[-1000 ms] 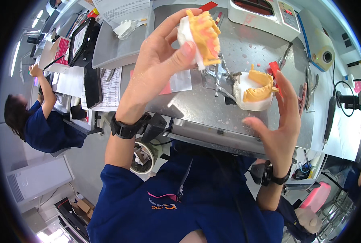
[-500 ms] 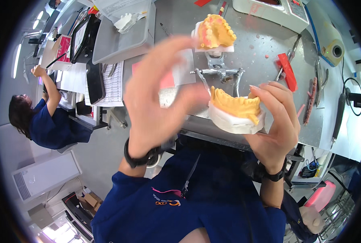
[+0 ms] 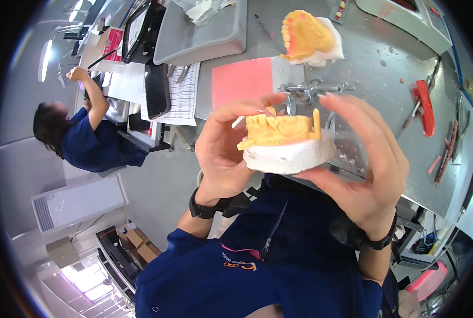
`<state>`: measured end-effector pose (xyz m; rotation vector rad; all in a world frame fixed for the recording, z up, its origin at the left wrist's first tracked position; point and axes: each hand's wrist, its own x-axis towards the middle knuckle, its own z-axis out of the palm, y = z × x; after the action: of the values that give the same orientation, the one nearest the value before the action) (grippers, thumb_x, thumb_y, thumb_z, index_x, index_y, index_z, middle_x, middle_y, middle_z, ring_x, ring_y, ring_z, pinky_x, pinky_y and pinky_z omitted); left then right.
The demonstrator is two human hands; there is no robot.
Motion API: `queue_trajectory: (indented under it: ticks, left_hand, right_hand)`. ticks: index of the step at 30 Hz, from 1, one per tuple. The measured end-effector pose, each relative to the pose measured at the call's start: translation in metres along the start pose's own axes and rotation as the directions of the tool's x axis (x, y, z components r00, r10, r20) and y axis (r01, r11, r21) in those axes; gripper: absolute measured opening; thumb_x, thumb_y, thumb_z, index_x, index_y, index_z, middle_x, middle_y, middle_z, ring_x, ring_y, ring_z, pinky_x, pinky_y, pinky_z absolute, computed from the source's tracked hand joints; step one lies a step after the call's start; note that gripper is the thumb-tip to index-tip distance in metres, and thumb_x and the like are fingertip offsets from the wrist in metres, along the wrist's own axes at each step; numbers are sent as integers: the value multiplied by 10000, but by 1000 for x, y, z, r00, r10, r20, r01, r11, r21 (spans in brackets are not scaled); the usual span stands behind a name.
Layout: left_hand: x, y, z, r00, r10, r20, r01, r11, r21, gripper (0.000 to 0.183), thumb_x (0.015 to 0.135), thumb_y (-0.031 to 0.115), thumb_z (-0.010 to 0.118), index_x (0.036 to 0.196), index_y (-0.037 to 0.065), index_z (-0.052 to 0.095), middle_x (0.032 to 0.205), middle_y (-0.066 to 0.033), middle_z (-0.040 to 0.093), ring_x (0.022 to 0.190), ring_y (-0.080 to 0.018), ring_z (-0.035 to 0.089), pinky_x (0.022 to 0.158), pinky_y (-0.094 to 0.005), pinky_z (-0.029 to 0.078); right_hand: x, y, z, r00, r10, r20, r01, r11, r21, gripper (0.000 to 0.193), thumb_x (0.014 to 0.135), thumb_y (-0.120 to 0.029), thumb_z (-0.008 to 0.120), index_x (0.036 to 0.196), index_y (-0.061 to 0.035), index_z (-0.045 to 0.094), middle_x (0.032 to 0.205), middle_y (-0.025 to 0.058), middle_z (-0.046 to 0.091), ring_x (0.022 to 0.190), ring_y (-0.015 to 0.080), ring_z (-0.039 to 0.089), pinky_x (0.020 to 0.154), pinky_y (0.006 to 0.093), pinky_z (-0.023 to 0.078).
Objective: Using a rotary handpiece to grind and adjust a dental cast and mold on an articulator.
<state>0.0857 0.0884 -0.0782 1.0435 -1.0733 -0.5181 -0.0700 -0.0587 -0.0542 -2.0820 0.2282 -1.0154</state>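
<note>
A lower dental model (image 3: 281,130), yellow teeth on a white plaster base, is between my hands at the near end of a metal articulator (image 3: 308,91). My left hand (image 3: 220,146) is closed around its left end, some fingertips hidden behind the teeth. On the other side my right hand (image 3: 371,161) curves around it, thumb against the base's lower edge and fingers raised toward the articulator's hinge. Folded back beyond the hinge lies the upper dental model (image 3: 310,40), yellow and pink with pale teeth along its left side, on white plaster.
A pink sheet (image 3: 241,82) lies left of the articulator, below a grey plastic tray (image 3: 202,50). Red wax pieces (image 3: 424,108) and slim hand tools are at the right. A white machine (image 3: 406,24) stands at the back right. Another person (image 3: 82,130) works at the left.
My left hand, blurred in the air before, has come down onto the lower model. The articulator has turned, so the upper model sits further right. The whole view has shifted.
</note>
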Motion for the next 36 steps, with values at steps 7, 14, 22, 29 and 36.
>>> queue_trajectory:
  ticks: [7,14,22,29,36]
  left_hand:
    - [-4,-5,-4,998,20,51,-22,999,27,443,821,-33,696,1218,-18,500,1128,-145,588,1177,-377,550,1076,-562,374]
    - [-7,-4,-5,996,55,66,-62,993,104,467,781,-49,726,1210,-37,542,1127,-164,588,1141,-403,574,1038,-597,403]
    - [-15,-8,1,998,55,32,-57,996,65,412,771,-61,732,1149,-29,573,1124,-177,594,1156,-453,551,1004,-585,437]
    - [-20,-15,-1,999,-6,-50,3,998,-55,412,746,-43,779,1099,7,572,1107,-171,601,1192,-453,525,1020,-557,451]
    - [-21,-16,-7,998,-38,-45,34,995,-94,422,732,-17,809,1073,28,564,1098,-164,600,1204,-452,517,1045,-567,430]
  right_hand:
    - [4,-5,13,995,-5,102,-6,995,101,543,621,-43,808,1129,39,632,1061,169,688,975,311,673,850,353,531]
    - [-3,-9,17,996,40,78,-47,994,95,520,620,4,789,1115,40,635,1003,178,699,917,302,693,803,343,548]
    - [-18,-11,7,989,99,109,-109,991,84,583,625,7,803,1169,51,596,1057,197,694,985,313,681,884,364,524]
    - [-24,-1,14,998,64,5,-64,998,-4,591,622,-31,818,1161,43,588,1069,168,686,1054,343,628,913,404,505]
    - [-23,7,18,999,-28,-16,27,999,-35,419,538,-29,757,944,26,673,991,141,685,948,342,625,821,396,521]
